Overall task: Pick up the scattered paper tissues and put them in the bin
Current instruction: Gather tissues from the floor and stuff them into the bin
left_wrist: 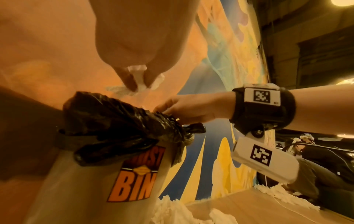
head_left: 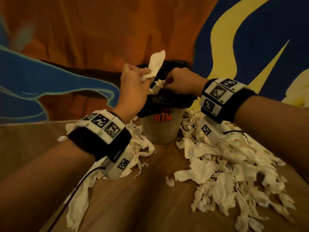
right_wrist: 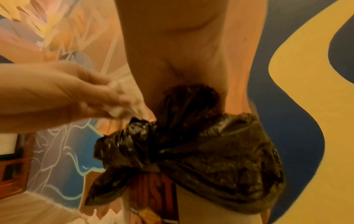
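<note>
A grey bin (head_left: 160, 131) labelled BIN stands mid-table, lined with a black bag (head_left: 168, 99). My left hand (head_left: 145, 76) is over the bin's mouth and grips a white tissue (head_left: 156, 62) that sticks up from its fingers. In the left wrist view this tissue (left_wrist: 138, 81) shows between the fingertips. My right hand (head_left: 167, 82) is at the liner's rim, fingers curled, pinching a small tissue wad (head_left: 158, 86). In the right wrist view the liner (right_wrist: 191, 144) hides the right fingers, and the left hand (right_wrist: 76, 97) is beside them. Scattered tissues (head_left: 225, 173) lie around the bin.
Torn tissues cover the wooden table (head_left: 150, 206) right of the bin, with more at the left (head_left: 78, 198). A black cable (head_left: 75, 190) runs from my left wrist. A painted wall (head_left: 100, 30) stands close behind the bin. People (left_wrist: 316, 151) are in the background.
</note>
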`<action>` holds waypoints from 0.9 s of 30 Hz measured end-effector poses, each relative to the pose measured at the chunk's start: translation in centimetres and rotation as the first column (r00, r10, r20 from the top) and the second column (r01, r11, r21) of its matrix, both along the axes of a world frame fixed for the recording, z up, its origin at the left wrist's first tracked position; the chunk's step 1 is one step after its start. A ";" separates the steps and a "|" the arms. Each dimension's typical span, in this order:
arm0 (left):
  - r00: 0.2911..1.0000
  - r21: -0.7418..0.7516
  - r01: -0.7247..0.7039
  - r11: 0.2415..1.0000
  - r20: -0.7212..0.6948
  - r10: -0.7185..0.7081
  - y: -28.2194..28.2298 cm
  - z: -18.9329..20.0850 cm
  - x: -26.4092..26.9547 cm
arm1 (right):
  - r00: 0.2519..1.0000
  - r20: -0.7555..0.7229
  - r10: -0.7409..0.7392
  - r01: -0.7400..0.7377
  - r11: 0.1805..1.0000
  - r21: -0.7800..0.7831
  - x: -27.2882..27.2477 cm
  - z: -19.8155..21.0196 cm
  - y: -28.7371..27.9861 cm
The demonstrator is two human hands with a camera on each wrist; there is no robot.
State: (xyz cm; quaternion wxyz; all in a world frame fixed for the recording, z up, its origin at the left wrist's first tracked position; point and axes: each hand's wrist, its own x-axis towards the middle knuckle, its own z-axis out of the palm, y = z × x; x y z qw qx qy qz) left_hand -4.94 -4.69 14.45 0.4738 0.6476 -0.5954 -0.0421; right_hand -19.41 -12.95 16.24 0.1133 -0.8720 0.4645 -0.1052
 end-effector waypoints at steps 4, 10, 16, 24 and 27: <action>0.975 0.247 0.047 0.968 0.200 -0.098 0.2 -1.5 -1.6 | 0.971 0.239 0.009 0.026 0.989 -0.145 -1.4 0.2 2.1; 0.741 -0.019 0.258 0.966 0.646 -0.185 5.7 -6.8 -2.4 | 0.881 0.423 0.211 -0.064 0.940 -0.334 -5.6 -2.7 8.8; 0.480 0.509 0.372 0.777 0.611 -0.630 10.2 -14.8 -2.7 | 0.959 0.101 0.264 -0.270 0.961 0.058 -10.3 -11.0 12.9; 0.606 0.879 0.161 0.449 0.271 -0.748 10.8 -20.4 -4.5 | 0.866 -0.299 0.401 -0.115 0.742 0.661 -13.1 -18.0 17.2; 0.623 0.874 0.131 0.467 0.294 -0.725 11.0 -21.3 -5.1 | 0.817 -0.377 0.437 -0.097 0.748 0.657 -13.4 -19.7 18.2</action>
